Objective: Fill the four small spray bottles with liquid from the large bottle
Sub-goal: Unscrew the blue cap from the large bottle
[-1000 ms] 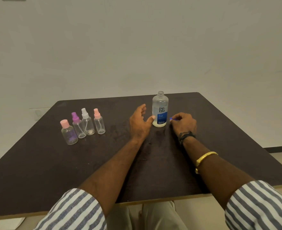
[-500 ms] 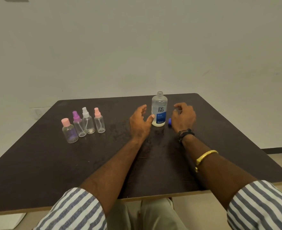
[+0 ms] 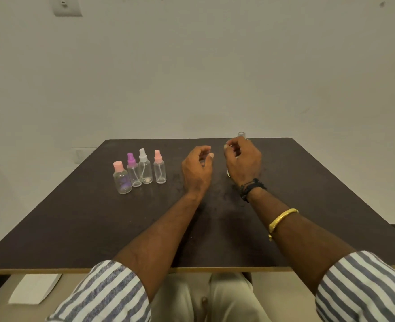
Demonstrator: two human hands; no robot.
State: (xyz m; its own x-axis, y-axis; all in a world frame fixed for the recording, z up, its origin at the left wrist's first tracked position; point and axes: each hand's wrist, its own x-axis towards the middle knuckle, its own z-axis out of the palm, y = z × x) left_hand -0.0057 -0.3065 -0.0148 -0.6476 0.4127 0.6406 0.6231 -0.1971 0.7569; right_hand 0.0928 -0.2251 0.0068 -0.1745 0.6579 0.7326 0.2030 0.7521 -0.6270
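Note:
Four small clear spray bottles stand in a row at the left of the dark table (image 3: 80, 224): a pink-capped bottle (image 3: 122, 181), a purple-topped bottle (image 3: 134, 174), a white-topped bottle (image 3: 146, 170) and a pink-topped bottle (image 3: 160, 171). The large bottle (image 3: 241, 135) stands near the far edge, uncapped. Only its open neck and a sliver of its base show past my right hand (image 3: 244, 162), which is wrapped around its body. My left hand (image 3: 197, 169) hovers just left of it, fingers curled apart and holding nothing. The bottle's cap is hidden.
The table's front edge runs just above my lap. A white sheet of paper (image 3: 34, 288) lies on the floor at the lower left. A switch plate (image 3: 67, 6) is on the wall behind.
My right hand has left the blue cap on the table and come across in front of the large bottle, closing round it. My left hand has drawn slightly away from the bottle. The view has tilted.

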